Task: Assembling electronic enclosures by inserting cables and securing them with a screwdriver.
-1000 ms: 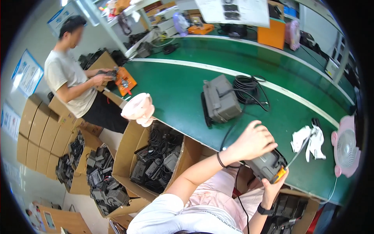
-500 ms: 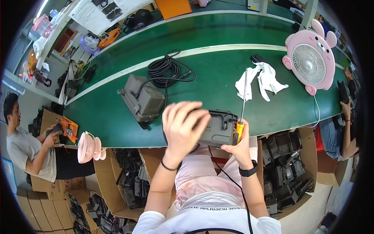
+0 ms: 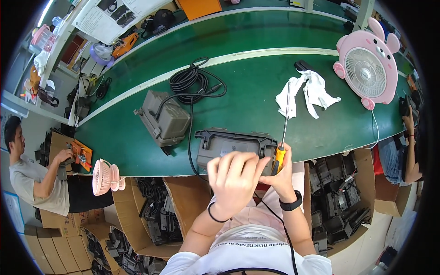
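Note:
My right hand [image 3: 283, 176] is closed around the yellow-and-black handle of a screwdriver [image 3: 279, 160], its long metal shaft pointing away over the bench. Beside it, a grey plastic case [image 3: 229, 145] with a carrying handle lies at the bench's front edge. My left hand [image 3: 236, 181] is in front of this case with its fingers curled; the fingertips and anything in them are hidden. Farther left stands a second grey case [image 3: 166, 120] with a black cable [image 3: 190, 82] coiled behind it. A white glove or cloth [image 3: 309, 91] lies beyond the screwdriver's shaft.
A pink rabbit-shaped fan [image 3: 366, 71] stands at the right, and a small pink fan [image 3: 105, 178] at the left front. Cardboard boxes [image 3: 371, 197] of grey cases flank my legs. A co-worker [image 3: 39, 172] handles parts at the left; another person's arm [image 3: 410, 146] shows at the right.
My left hand has moved down toward me and right, off the grey case, and its spread fingers have curled. More of the case now shows. My right hand still holds the screwdriver.

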Motion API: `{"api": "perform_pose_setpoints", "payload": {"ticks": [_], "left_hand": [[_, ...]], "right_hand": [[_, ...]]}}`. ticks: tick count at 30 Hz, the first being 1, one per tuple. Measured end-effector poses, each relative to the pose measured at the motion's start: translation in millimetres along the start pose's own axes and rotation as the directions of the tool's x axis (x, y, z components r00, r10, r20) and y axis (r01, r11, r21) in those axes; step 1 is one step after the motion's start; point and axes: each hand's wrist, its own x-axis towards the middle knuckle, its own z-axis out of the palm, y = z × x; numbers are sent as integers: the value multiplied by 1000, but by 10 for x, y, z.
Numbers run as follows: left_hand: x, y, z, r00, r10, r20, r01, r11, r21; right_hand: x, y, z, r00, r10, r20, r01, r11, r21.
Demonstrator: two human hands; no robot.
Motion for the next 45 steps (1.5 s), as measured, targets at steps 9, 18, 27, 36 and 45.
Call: {"api": "perform_pose_setpoints", "payload": {"ticks": [9, 18, 27, 36, 45], "left_hand": [[157, -719, -438, 758, -11, 652, 90, 992, -87], [-922, -515, -229, 711, -611, 347, 589, 248, -769], [-1011, -947, -235, 453, -518, 726, 199, -735, -648], [-2012, -1426, -74, 546, -735, 401, 456, -140, -879], [-2632, -1798, 343, 792, -607, 61, -62, -180, -982]], "right_hand": [[7, 52, -25, 999, 46, 11, -47, 994, 96], [-282, 33, 354, 975, -86, -205, 107, 990, 93], [-532, -436, 492, 962, 47, 271, -122, 955, 270], [-427, -502, 274, 983, 84, -162, -34, 957, 288], [-460, -470, 231, 987, 64, -149, -20, 958, 286]]}}
